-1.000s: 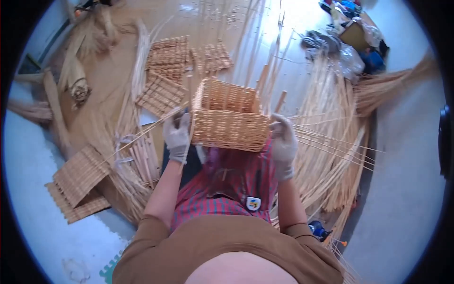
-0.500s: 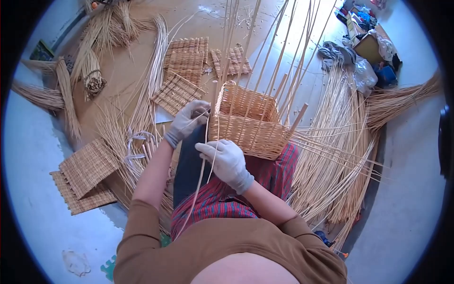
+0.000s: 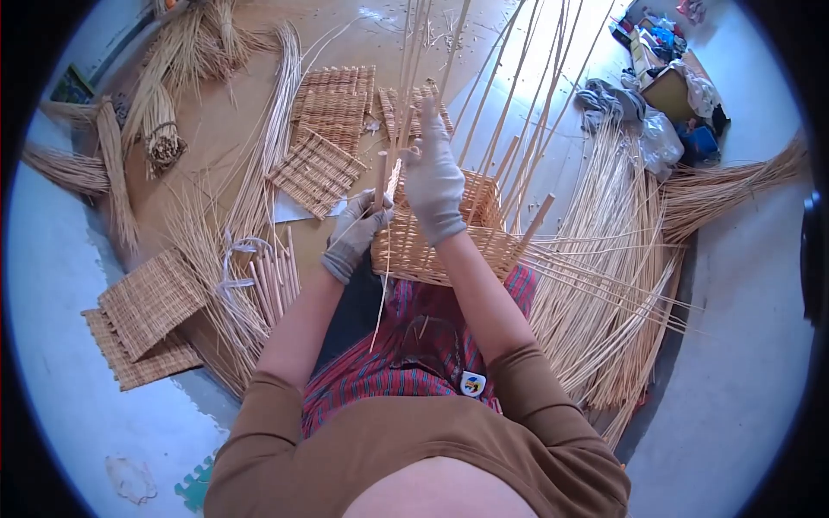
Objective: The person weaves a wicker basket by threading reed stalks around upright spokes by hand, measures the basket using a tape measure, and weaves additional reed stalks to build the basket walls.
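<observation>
- Basket (image 3: 414, 257): it is sitting on our lap, over our striped cloth (image 3: 354, 380), with its near wall facing us.
- Our left hand (image 3: 352, 226) is curling round the near left corner. It looks to be gripping the bottom of the corner stick (image 3: 380, 179).
- Our right hand (image 3: 434, 177) is open and reaching across the basket, its fingers pointing straight up. Its thumb is resting close to the same corner. We cannot tell if it is pressing on a strand there.
- A loose strand (image 3: 382, 298) is hanging down just under our left hand. It could be slipping out if we are not holding that corner tight.
- The corner stick could be leaning or cracking if we are pulling too hard on it.
- Tall thin sticks (image 3: 418, 60) are poking up close to our right hand. Our arm could be bending them if we are pushing sideways.
- More thin ends are sticking out to the right, over the big straw pile (image 3: 596, 319). They could be getting caught in it if we are turning the basket.
- The basket could be tipping, because our lap is soft and not flat.
</observation>
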A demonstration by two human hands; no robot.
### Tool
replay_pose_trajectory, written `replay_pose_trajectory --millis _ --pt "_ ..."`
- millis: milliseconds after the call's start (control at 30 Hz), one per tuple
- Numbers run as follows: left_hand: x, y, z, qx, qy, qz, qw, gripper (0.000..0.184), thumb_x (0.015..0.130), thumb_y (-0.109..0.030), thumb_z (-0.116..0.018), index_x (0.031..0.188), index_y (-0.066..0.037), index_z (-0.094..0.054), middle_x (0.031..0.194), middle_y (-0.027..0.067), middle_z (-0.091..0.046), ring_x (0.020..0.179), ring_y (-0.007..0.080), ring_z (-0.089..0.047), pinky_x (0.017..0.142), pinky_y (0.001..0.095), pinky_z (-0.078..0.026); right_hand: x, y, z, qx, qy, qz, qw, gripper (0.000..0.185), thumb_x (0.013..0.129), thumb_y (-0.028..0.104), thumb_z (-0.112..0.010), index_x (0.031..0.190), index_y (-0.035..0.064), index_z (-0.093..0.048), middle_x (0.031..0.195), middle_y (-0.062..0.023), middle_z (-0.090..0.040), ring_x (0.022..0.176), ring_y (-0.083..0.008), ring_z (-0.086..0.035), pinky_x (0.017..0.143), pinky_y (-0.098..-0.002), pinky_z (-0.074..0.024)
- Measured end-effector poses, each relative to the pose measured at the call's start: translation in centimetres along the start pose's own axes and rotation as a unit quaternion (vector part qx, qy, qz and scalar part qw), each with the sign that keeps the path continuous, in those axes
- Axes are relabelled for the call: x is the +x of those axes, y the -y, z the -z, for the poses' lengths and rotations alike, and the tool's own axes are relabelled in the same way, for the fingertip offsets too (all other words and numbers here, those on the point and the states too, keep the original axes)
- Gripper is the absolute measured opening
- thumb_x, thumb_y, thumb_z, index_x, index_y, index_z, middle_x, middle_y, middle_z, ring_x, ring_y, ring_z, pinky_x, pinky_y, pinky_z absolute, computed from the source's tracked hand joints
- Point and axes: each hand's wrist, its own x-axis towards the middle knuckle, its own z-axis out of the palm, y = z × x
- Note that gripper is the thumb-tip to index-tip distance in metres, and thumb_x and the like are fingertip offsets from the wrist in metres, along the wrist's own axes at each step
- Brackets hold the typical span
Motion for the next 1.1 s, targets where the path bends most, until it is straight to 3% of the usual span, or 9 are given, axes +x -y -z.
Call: replay_pose_trajectory --millis 67,200,300,333,433,600,733,900,1100 --pt "0.2 0.5 -0.2 -0.027 -0.024 -0.029 0.999 0.012 0.089 -0.008 -0.075 0.098 -0.007 -0.068 0.087 -0.0043 -0.063 0.081 0.0053 -0.056 0.076 0.0236 -0.048 -2.4 -1.5 1.5 0.13 -0.03 -0.077 0.988 0.09 0.087 -0.006 -0.06 0.163 0.0179 -0.018 0.12 -0.0169 -0.069 0.108 -0.0232 -0.069 0.086 -0.0345 -0.056" --pt "0.2 0.7 -0.4 0.081 -0.077 -0.098 0.989 0.011 0.088 -0.007 -0.076 0.097 -0.004 -0.069 0.09 -0.0015 -0.065 0.079 0.0078 -0.057 0.076 0.0255 -0.049 -13.5 -6.8 6.2 0.322 -0.034 -0.277 0.905 0.036 0.106 0.015 -0.051 0.141 0.0079 -0.047 0.093 -0.0051 -0.071 0.076 -0.0109 -0.065 0.062 -0.0228 -0.0511" --pt "-0.1 2.8 0.3 -0.02 -0.063 -0.096 0.993 0.045 0.087 -0.006 -0.079 0.127 -0.007 -0.058 0.097 0.0005 -0.062 0.081 0.0083 -0.06 0.074 0.0247 -0.053 -17.3 -5.2 10.1 0.365 -0.083 -0.467 0.801 0.022 0.105 0.023 -0.059 0.117 0.007 -0.068 0.088 -0.0019 -0.071 0.068 -0.0063 -0.061 0.057 -0.0208 -0.0476" --pt "-0.3 3.2 0.8 0.044 -0.092 -0.069 0.992 0.066 0.085 -0.004 -0.08 0.142 -0.01 -0.047 0.099 0.0013 -0.06 0.08 0.0078 -0.06 0.071 0.0232 -0.054 -18.1 -5.8 11.0 0.396 -0.086 -0.463 0.788 0.026 0.104 0.025 -0.061 0.122 0.0075 -0.068 0.086 -0.0015 -0.07 0.068 -0.0064 -0.061 0.058 -0.021 -0.0489" --pt "-1.7 1.6 1.0 0.152 -0.058 -0.147 0.976 0.086 0.079 0.005 -0.078 0.153 -0.013 -0.039 0.104 0.0008 -0.059 0.075 0.0069 -0.056 0.069 0.0224 -0.052 -18.3 -6.4 11.6 0.399 -0.061 -0.437 0.803 0.031 0.104 0.029 -0.059 0.126 0.0074 -0.065 0.082 0.0 -0.067 0.068 -0.0072 -0.061 0.062 -0.0222 -0.0506" --pt "-1.0 1.6 2.0 0.101 -0.028 -0.096 0.99 0.063 0.076 0.003 -0.079 0.132 -0.009 -0.054 0.106 0.0002 -0.062 0.075 0.0052 -0.054 0.067 0.0212 -0.05 -17.7 -7.0 11.5 0.419 -0.051 -0.44 0.793 0.026 0.104 0.024 -0.061 0.122 0.007 -0.067 0.082 0.0004 -0.068 0.066 -0.0061 -0.059 0.059 -0.0212 -0.0482" --pt "-2.0 3.1 2.4 0.129 -0.111 -0.183 0.968 0.022 0.1 -0.023 -0.067 0.116 -0.009 -0.062 0.097 0.0007 -0.064 0.072 0.0051 -0.053 0.064 0.0222 -0.049 -18.1 -6.7 11.4 0.43 -0.05 -0.435 0.79 0.028 0.105 0.024 -0.06 0.125 0.0062 -0.066 0.081 0.0004 -0.066 0.066 -0.0061 -0.057 0.059 -0.021 -0.0464" --pt "-4.4 2.7 2.4 -0.189 -0.315 -0.039 0.929 0.025 0.104 -0.032 -0.059 0.113 -0.009 -0.063 0.082 -0.0011 -0.063 0.06 0.0054 -0.051 0.055 0.0211 -0.048 -19.0 -7.3 13.0 0.435 -0.065 -0.438 0.784 0.03 0.105 0.025 -0.059 0.126 0.006 -0.066 0.081 0.0021 -0.066 0.067 -0.0045 -0.055 0.061 -0.0202 -0.0459" --pt "-5.5 2.0 3.9 -0.18 -0.324 -0.07 0.926 0.047 0.103 -0.05 -0.053 0.114 -0.005 -0.062 0.081 0.0006 -0.061 0.066 0.0085 -0.056 0.057 0.0236 -0.049 -19.4 -8.8 15.1 0.428 -0.081 -0.44 0.785 0.028 0.104 0.025 -0.06 0.125 0.0081 -0.068 0.081 0.0016 -0.067 0.067 -0.0043 -0.056 0.062 -0.0208 -0.0463"
